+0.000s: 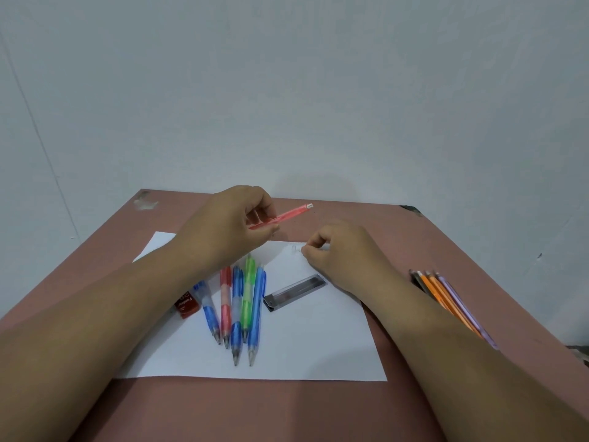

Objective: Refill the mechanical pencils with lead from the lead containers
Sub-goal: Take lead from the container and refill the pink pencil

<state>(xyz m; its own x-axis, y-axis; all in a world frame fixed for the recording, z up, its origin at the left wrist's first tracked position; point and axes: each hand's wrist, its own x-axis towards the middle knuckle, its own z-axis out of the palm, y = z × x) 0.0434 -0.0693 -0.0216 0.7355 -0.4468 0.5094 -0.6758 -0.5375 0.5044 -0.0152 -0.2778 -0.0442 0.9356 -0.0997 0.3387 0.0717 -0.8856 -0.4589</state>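
Observation:
My left hand (229,218) grips a red mechanical pencil (287,215) above the far side of the white paper sheet (302,346), its white eraser end pointing right and away. My right hand (334,247) hovers low over the sheet's far edge with thumb and forefinger pinched together; what they pinch is too small to tell. A small clear cap (294,249) lies on the paper just left of those fingers. Several mechanical pencils (242,304), blue, red and green, lie side by side on the sheet. A black lead container (294,293) lies to their right, a red lead container (186,306) to their left.
The sheet lies on a brown table (287,409) set against a pale wall. A second group of several pencils (446,291), orange, dark and lilac, lies on the table at the right, partly under my right forearm.

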